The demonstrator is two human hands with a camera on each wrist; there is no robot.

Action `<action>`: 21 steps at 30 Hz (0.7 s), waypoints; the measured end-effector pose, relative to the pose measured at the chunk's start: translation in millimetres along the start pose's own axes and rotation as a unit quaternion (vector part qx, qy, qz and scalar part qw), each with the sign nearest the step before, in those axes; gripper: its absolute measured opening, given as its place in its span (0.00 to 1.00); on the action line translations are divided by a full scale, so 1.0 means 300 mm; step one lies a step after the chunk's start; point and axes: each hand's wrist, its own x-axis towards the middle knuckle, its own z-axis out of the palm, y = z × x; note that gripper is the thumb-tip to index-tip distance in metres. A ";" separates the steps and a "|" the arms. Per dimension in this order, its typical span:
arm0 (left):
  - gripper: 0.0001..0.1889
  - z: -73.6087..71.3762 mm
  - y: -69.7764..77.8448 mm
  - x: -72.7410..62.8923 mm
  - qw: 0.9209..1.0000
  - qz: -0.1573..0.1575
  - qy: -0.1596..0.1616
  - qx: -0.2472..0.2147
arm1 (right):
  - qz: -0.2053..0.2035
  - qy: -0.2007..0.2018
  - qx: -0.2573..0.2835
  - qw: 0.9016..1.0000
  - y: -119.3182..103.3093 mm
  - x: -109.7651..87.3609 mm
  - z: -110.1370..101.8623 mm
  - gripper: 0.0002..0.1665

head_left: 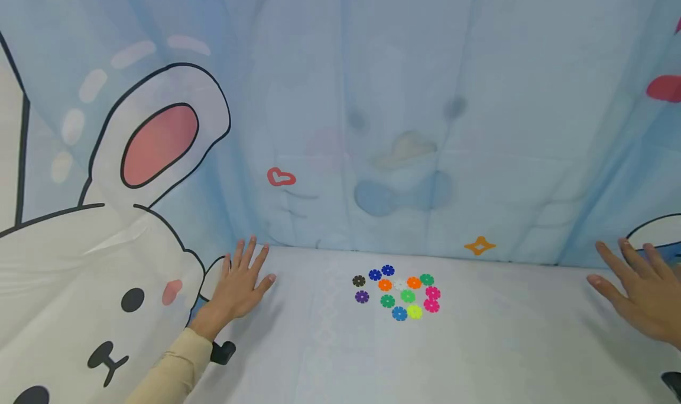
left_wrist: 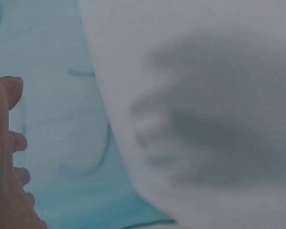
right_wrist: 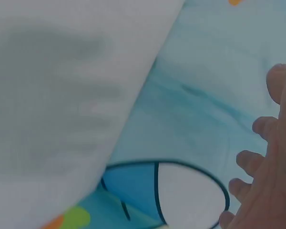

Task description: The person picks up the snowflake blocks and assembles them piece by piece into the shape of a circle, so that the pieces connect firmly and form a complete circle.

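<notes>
Several small notched plastic discs lie in a loose cluster on the white tabletop (head_left: 319,356), among them a black disc (head_left: 359,281), a purple disc (head_left: 362,297), a yellow disc (head_left: 415,312) and a pink disc (head_left: 432,306). To the left of the cluster, my left hand (head_left: 236,288) is spread over the table, fingers straight and holding nothing. Far to the right, my right hand (head_left: 641,291) is likewise spread with bare fingers. In the left wrist view the left hand (left_wrist: 9,157) casts a shadow on the white surface. The right hand (right_wrist: 271,157) shows at the right wrist view's edge.
A light blue curtain (head_left: 404,67) with printed figures hangs behind the table's back edge. At left, a printed white rabbit (head_left: 64,297) covers the cloth. A small black object (head_left: 223,352) shows beside the left wrist, another dark one (head_left: 671,383) near the right.
</notes>
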 end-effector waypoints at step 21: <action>0.20 0.333 0.494 0.164 0.991 0.049 -0.118 -0.048 | -0.060 -0.172 0.259 0.949 -0.981 0.005 0.239 0.22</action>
